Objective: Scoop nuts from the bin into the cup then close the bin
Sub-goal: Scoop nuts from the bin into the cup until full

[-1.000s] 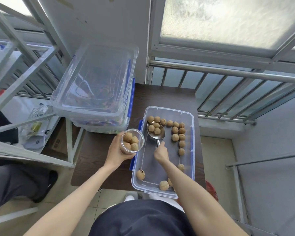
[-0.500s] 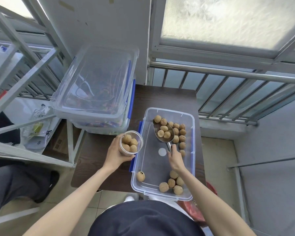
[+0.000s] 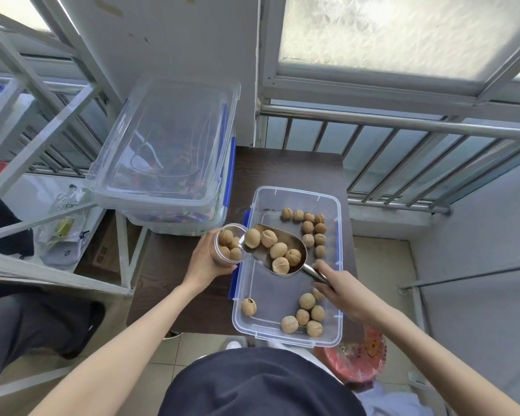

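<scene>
A clear plastic bin [image 3: 339, 223] with blue latches lies open on the dark table, with several walnuts [image 3: 305, 313] loose inside. My left hand [image 3: 206, 262] grips a clear cup [image 3: 222, 259] holding several nuts, just left of the bin's rim. My right hand [image 3: 342, 291] holds the handle of a metal scoop [image 3: 261, 256]. The scoop is lifted over the bin, carries several nuts [image 3: 278, 250], and its tip touches the cup's rim.
A stack of larger clear lidded bins [image 3: 165, 154] stands at the table's back left, close to the cup. A metal railing [image 3: 403, 127] runs behind. White shelf frames [image 3: 42, 139] stand on the left. A red bag [image 3: 354, 360] lies below the table's right corner.
The scoop rose from the far end of the bin with nuts in it and swung left to the cup's rim. The cup hand stayed nearly still.
</scene>
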